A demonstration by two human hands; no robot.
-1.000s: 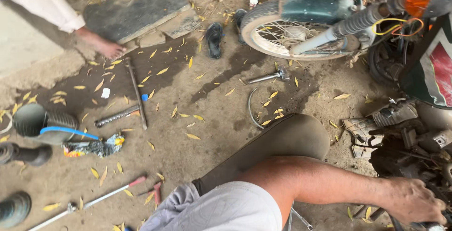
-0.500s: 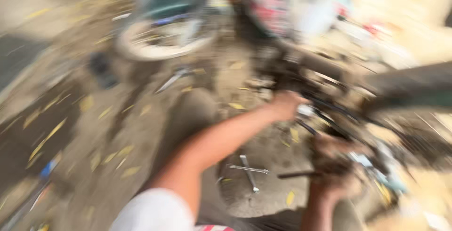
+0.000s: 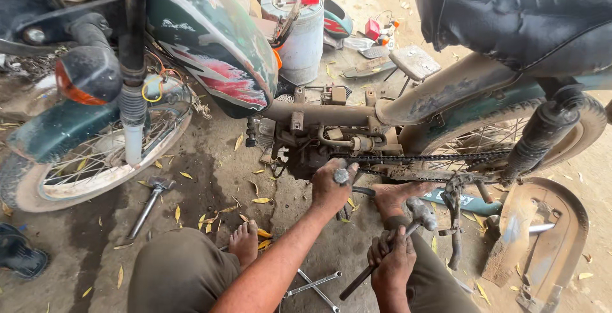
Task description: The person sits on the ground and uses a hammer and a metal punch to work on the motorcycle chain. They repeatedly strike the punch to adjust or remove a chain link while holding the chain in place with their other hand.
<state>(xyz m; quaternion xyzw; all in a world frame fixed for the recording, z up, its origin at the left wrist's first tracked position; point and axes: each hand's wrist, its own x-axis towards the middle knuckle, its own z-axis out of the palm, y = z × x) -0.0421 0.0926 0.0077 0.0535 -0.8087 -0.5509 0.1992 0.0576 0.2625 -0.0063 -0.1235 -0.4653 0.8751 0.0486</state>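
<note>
My left hand (image 3: 329,190) is closed around a short metal punch (image 3: 342,176), its round top sticking out above my fist, held against the lower engine (image 3: 306,153) of a stripped motorcycle, next to the drive chain (image 3: 433,158). My right hand (image 3: 391,263) grips the dark handle of a hammer (image 3: 421,213), whose steel head is raised just right of the punch. My bare feet rest on the ground, one (image 3: 245,243) by my left knee, the other (image 3: 398,195) under the chain.
A cross wrench (image 3: 313,284) lies between my legs and a second hammer (image 3: 150,199) lies near the front wheel (image 3: 83,160). A rusty chain cover (image 3: 542,236) sits at the right. A white drum (image 3: 304,36) stands behind the green fuel tank (image 3: 210,39). A dark sandal (image 3: 19,257) lies at the left edge.
The view has swung from the tool-strewn ground to the motorcycle. My left hand has reached the engine with the punch, and my right hand now holds the hammer.
</note>
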